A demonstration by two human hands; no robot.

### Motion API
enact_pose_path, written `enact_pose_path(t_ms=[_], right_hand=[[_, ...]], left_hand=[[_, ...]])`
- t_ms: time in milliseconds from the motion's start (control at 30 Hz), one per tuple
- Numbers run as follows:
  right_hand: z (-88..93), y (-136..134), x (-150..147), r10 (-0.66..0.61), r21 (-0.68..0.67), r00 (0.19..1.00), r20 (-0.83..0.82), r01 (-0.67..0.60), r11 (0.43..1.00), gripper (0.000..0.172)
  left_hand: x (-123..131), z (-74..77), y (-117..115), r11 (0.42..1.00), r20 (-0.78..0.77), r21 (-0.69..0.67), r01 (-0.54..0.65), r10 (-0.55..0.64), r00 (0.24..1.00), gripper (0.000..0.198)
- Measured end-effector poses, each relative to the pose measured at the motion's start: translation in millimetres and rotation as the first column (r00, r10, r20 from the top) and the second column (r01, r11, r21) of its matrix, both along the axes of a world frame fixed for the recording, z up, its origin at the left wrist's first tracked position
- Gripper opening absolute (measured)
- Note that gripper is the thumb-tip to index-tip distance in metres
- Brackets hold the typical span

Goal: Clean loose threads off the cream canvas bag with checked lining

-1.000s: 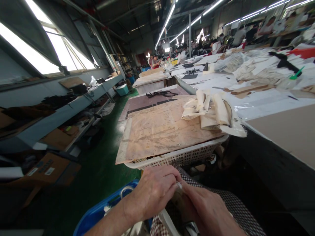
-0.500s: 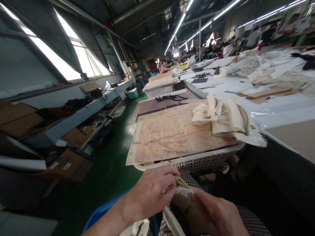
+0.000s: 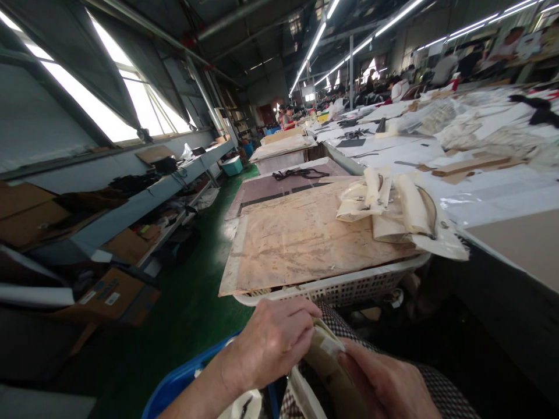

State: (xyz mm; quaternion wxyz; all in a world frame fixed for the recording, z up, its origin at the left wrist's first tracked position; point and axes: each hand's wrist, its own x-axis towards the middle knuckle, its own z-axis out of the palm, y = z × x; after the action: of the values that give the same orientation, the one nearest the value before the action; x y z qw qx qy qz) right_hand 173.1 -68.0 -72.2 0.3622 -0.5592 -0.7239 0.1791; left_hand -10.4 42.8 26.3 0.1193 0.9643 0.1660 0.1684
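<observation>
Over my lap, my left hand (image 3: 279, 334) is closed on the upper edge of a cream fabric piece (image 3: 325, 355), its fingers curled round the rim. My right hand (image 3: 384, 375) grips the same piece from the other side, thumb along the edge. The piece curves like a band or an unfinished bag part; its exact kind I cannot make out. Part of it hangs between my hands, and its lower end is cut off by the frame. Under my left forearm, a blue bin (image 3: 168, 384) holds more cream pieces (image 3: 244, 404).
Ahead, a worn tan board (image 3: 297, 238) lies across a white plastic basket (image 3: 362, 285). Several cream pieces (image 3: 406, 212) are piled at its right. A long white table (image 3: 419, 157) carries plastic and cardboard. Shelving (image 3: 152, 203) and a carton (image 3: 113, 297) stand left of the green floor (image 3: 201, 291).
Both hands keep their hold on the cream piece with only slight finger shifts. The view has turned a little, so the surroundings sit slightly further left.
</observation>
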Motion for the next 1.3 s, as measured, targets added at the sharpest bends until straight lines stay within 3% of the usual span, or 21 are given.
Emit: enact_pose_path(t_ms=[200, 333, 667, 867, 933, 1067, 1200, 1300], right_hand=[[1.7, -2.9, -7.7, -0.066, -0.034, 0.997, -0.034, 0.065, 0.997, 0.032], [2.1, -3.9, -5.4, -0.031, -0.060, 0.999, -0.013, 0.031, 0.998, 0.024], [3.9, -3.5, -1.8, -0.015, -0.075, 0.999, -0.048, 0.012, 0.997, 0.027], [3.4, -2.7, 1.3, 0.031, -0.140, 0.996, -0.081, -0.042, 0.989, 0.031], [1.2, -2.8, 0.7, -0.001, -0.136, 0.998, -0.066, -0.008, 0.991, 0.031], [-3.6, -0.8, -3.1, -0.065, -0.052, 0.993, -0.095, 0.060, 0.997, 0.025], [-1.6, 5.5, -4.6, -0.093, 0.173, 0.992, -0.083, 0.106, 0.979, 0.026], [0.8, 9.6, -6.0, -0.130, 0.175, 0.991, -0.004, 0.129, 0.976, 0.013]], left_hand=[[-0.4, 5.9, 2.9, 0.982, -0.089, 0.150, 0.117, -0.105, 0.991, 0.013], [2.5, 7.9, 4.3, 0.973, -0.114, 0.170, 0.154, -0.136, 0.984, 0.014], [5.0, -6.3, 3.8, 0.991, -0.035, 0.103, 0.083, -0.080, 0.996, 0.020], [10.4, -2.3, 0.8, 0.999, -0.020, 0.040, 0.031, -0.030, 0.999, 0.017], [10.9, -0.4, 0.4, 1.000, -0.014, 0.011, 0.022, -0.022, 1.000, 0.015], [8.1, 0.6, 0.8, 0.999, 0.006, -0.031, 0.031, -0.031, 1.000, 0.012], [6.8, 0.2, -0.5, 0.998, -0.008, -0.031, 0.053, -0.053, 0.999, 0.014], [8.3, 1.8, -2.2, 0.997, -0.035, -0.026, 0.078, -0.079, 0.996, 0.016]])
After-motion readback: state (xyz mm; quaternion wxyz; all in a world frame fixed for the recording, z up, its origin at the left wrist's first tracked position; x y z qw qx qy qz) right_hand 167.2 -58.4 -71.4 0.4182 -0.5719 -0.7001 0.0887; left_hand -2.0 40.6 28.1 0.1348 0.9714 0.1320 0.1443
